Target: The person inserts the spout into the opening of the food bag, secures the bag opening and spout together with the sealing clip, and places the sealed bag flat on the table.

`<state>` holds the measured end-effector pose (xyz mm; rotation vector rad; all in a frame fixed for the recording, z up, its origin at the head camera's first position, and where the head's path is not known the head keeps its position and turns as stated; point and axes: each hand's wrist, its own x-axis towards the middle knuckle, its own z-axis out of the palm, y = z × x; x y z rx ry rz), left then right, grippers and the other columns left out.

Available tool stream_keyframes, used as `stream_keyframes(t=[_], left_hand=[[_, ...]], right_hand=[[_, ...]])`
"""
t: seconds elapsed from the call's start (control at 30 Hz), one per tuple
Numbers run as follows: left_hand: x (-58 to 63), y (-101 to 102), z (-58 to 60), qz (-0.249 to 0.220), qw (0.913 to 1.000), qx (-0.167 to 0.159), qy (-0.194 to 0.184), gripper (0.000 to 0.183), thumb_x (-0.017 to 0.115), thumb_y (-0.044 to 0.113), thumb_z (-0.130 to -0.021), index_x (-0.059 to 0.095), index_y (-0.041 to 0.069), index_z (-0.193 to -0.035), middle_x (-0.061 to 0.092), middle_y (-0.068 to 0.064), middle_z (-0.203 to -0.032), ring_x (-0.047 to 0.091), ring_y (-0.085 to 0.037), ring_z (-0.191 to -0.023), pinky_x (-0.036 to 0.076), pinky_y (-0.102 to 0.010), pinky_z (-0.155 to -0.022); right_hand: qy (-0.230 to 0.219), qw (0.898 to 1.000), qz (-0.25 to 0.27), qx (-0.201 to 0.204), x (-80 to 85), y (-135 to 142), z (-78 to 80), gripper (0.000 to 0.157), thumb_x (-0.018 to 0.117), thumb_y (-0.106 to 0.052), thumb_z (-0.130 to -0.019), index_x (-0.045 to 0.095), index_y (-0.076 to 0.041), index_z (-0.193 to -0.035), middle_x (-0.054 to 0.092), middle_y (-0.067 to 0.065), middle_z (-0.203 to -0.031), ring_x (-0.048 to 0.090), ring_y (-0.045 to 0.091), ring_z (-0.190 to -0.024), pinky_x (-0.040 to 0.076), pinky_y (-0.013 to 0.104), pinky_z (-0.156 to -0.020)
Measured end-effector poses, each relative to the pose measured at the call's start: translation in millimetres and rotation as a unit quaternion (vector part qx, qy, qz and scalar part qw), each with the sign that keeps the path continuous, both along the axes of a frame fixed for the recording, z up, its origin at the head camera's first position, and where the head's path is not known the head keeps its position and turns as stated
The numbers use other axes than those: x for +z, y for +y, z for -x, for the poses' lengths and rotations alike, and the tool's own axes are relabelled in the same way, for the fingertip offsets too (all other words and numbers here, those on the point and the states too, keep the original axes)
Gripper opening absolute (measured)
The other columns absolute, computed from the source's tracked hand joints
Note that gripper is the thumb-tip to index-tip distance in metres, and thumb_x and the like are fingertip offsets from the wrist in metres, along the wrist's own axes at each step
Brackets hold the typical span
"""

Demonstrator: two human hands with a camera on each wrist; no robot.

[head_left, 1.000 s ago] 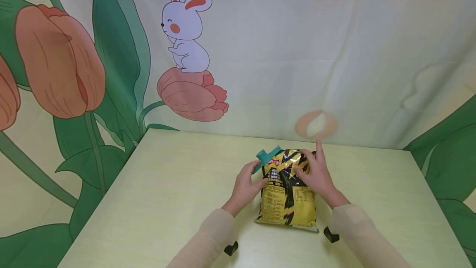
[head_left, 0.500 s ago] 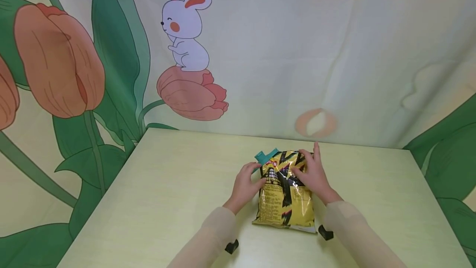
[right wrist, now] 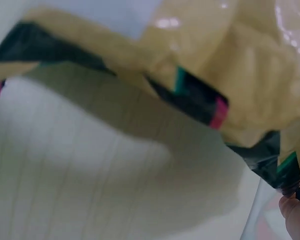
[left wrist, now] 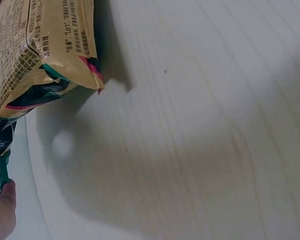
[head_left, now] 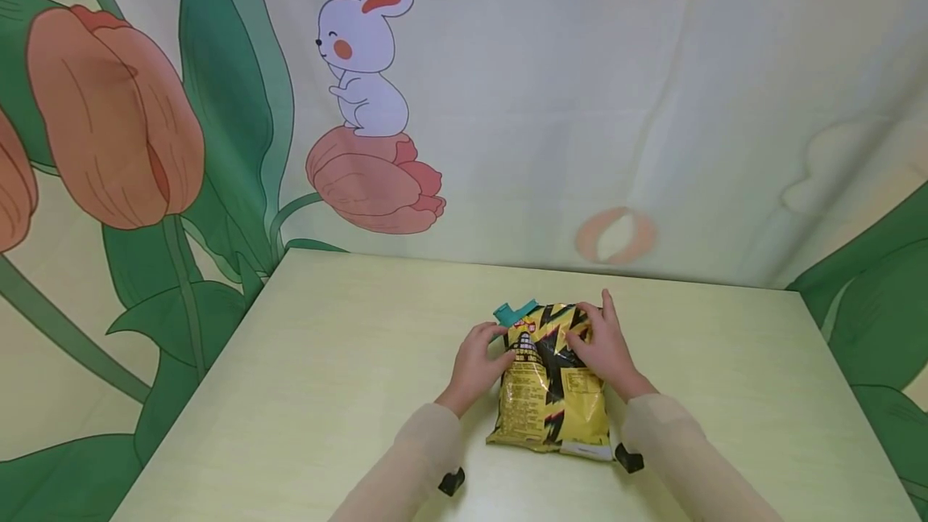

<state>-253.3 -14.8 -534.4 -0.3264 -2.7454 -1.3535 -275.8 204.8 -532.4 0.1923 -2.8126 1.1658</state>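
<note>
A yellow and black foil snack bag (head_left: 554, 393) stands out on the table, its printed back facing up in the head view. Across its upper left corner sits a teal bag clip (head_left: 513, 312). My left hand (head_left: 474, 365) is at that corner, with a fingertip on the lower end of the clip in the left wrist view and the thumb by the bag's left edge. My right hand (head_left: 609, 349) pinches the bag's top right edge between thumb and fingers, the little finger raised. The fingers behind the bag are hidden.
The pale wooden table (head_left: 348, 361) reaches back to a printed cloth backdrop (head_left: 507, 103) with tulips and a white rabbit. Small black pieces (head_left: 628, 457) stick out by both wrists.
Both hands have drawn the bag and clip slightly toward me and to the left. The grip of each hand looks much the same.
</note>
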Motion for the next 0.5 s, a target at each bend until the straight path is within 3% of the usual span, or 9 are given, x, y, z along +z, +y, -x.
stream_keyframes(t=[0.27, 0.5], left_hand=[[-0.9, 0, 0.0, 0.006, 0.9999, -0.001, -0.009, 0.036, 0.062, 0.024, -0.082, 0.056, 0.008, -0.114, 0.046, -0.015, -0.128, 0.043, -0.031, -0.118, 0.036, -0.047, -0.096], [-3.7, -3, -3.8, 0.01, 0.9989, -0.019, -0.041, 0.039, 0.06, 0.027, -0.083, 0.053, 0.008, -0.117, 0.037, -0.017, -0.136, 0.036, -0.036, -0.123, 0.031, -0.051, -0.099]], right_hand=[[-0.009, 1.0, 0.0, 0.004, -2.1, 1, -0.6, 0.052, 0.056, -0.024, -0.083, 0.04, -0.003, -0.128, -0.003, 0.021, -0.147, 0.014, 0.043, -0.131, 0.032, 0.056, -0.094], [-0.016, 1.0, -0.006, 0.022, -14.3, 3, -5.5, 0.05, 0.054, -0.026, -0.086, 0.04, 0.0, -0.126, 0.004, 0.027, -0.144, 0.016, 0.046, -0.129, 0.027, 0.058, -0.097]])
